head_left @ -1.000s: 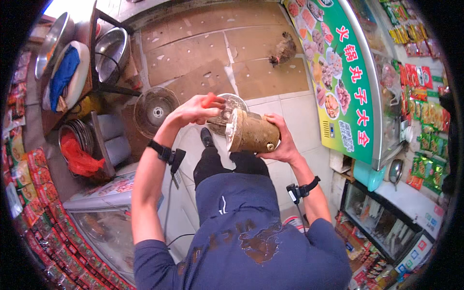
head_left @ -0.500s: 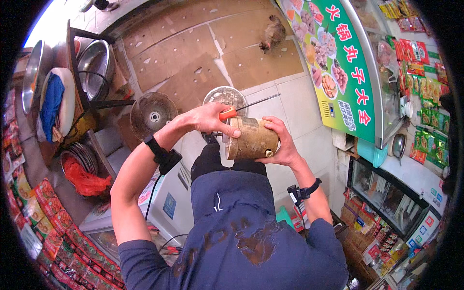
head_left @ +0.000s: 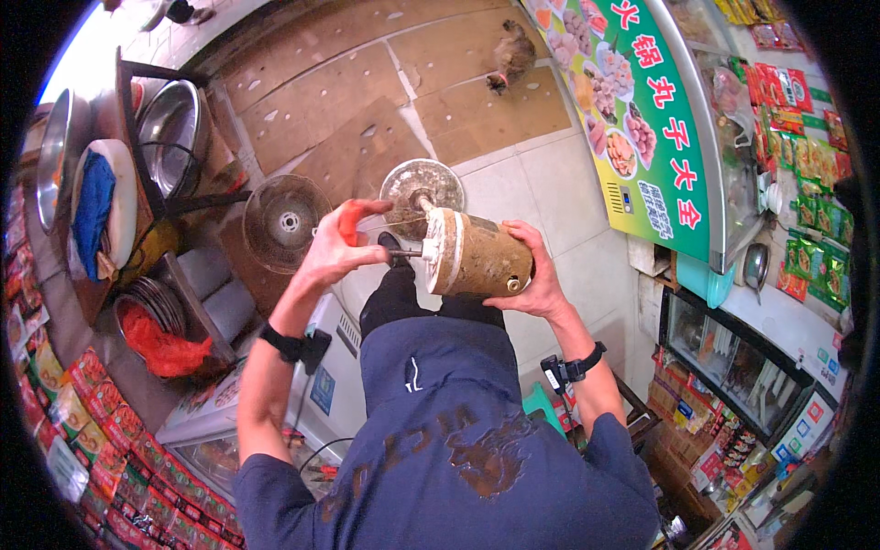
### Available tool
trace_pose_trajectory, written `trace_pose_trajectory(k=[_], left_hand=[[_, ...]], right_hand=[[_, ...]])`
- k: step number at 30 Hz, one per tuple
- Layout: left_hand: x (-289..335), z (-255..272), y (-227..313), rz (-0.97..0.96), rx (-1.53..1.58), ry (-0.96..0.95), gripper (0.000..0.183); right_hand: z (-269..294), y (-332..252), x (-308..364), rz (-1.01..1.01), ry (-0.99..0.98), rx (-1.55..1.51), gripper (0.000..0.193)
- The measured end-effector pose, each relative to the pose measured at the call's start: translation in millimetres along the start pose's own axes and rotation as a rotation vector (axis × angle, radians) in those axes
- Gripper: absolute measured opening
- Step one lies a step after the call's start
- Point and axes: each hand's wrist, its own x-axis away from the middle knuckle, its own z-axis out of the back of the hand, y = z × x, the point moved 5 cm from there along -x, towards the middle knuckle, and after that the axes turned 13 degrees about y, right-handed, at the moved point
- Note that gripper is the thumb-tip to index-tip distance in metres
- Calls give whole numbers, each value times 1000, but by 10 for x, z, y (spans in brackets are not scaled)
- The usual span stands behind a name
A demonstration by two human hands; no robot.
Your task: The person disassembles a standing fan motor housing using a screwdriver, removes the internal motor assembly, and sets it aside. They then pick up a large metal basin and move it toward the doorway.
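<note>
A worn, dirty cylindrical motor [head_left: 481,259] with a pale end cap lies sideways in front of my body. My right hand [head_left: 532,275] wraps round its right end, thumb below, beside a small brass-coloured fitting. From the left end a dark metal shaft [head_left: 405,253] sticks out, and the thumb of my left hand [head_left: 344,247] is close to its tip. That hand holds a screwdriver by its orange-red handle [head_left: 349,223], partly hidden by the fingers; its blade is hard to make out. Behind the motor, a round speckled metal disc [head_left: 445,183] with a rusty stub shows low down.
A round wire guard [head_left: 266,220] lies left of the disc. Metal basins [head_left: 171,137] stand on a dark frame at left. A furry animal [head_left: 515,57] is on the floor cardboard [head_left: 316,101]. A glass-fronted display case [head_left: 715,183] with a green panel flanks the right; a white freezer [head_left: 321,385] is at lower left.
My left hand has drawn back leftward off the motor's end, taking the screwdriver along and uncovering the shaft. The motor stays in my right hand, slightly turned.
</note>
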Motion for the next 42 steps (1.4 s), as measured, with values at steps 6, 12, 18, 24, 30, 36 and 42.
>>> trace_pose_trajectory(k=[6,12,18,24,30,36,42], left_hand=[[595,-764,-677,146,480,198,114],[695,-1217,-550,-38,721,251,150],[676,-1184,-613,-57,748,343,154],[636,-1152,-618,-25,838,234,151],[674,-1106,-613,10,852,232,149],[760,-1189,-524,125,949,277,145],[791,-1106,-455,32,760,406,136]], right_hand=[[-54,35,46,18,-12,-16,117],[-42,10,45,62,-54,25,122],[-20,-33,-18,85,-122,105,121],[-10,-107,-68,105,-167,170,122],[-2,-121,-55,39,-155,159,122],[-24,-111,10,114,-168,164,129],[-55,-147,-27,141,-181,154,128]])
